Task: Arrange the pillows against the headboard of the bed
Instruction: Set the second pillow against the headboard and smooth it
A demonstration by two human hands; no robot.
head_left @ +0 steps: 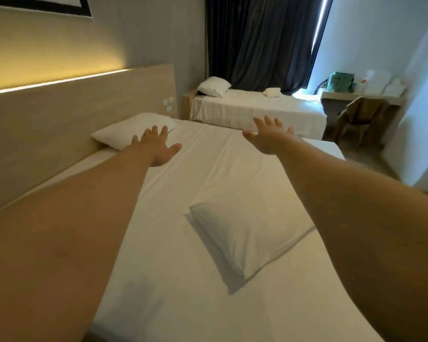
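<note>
Fingers [154, 131] of the left hand [157, 148] are spread wide and nothing is gripped; their tips are seen at the near edge of a plump white rectangular pillow [134, 130], though whether contact is made cannot be told. The right hand [268, 138] is likewise held open with fingers splayed, raised above the white fitted sheet of the wide bed [208, 169], and nothing is held in it. Both bare forearms are stretched forward over the mattress.

That far pillow is laid flat at the head of the bed, close beside the long pale wooden headboard [72, 119], near the headboard's far end. A second white rectangular pillow [250, 233] is found well apart from it, lying flat and turned at an angle in the middle of the mattress, between the two outstretched arms and away from the headboard.

A strip of warm yellow light [55, 82] is seen along the top of the headboard, and small white wall switches [168, 102] are mounted at its far end. Beyond, a narrower single bed with white linen [252, 109] is placed, with a white pillow [213, 86] at its head and a folded white towel [272, 92] on top. Dark grey curtains [262, 40] are hung behind it. At the right, a tan chair [358, 117] is set by a pale desk [356, 97] on which a green bag [340, 81] is rested.
</note>
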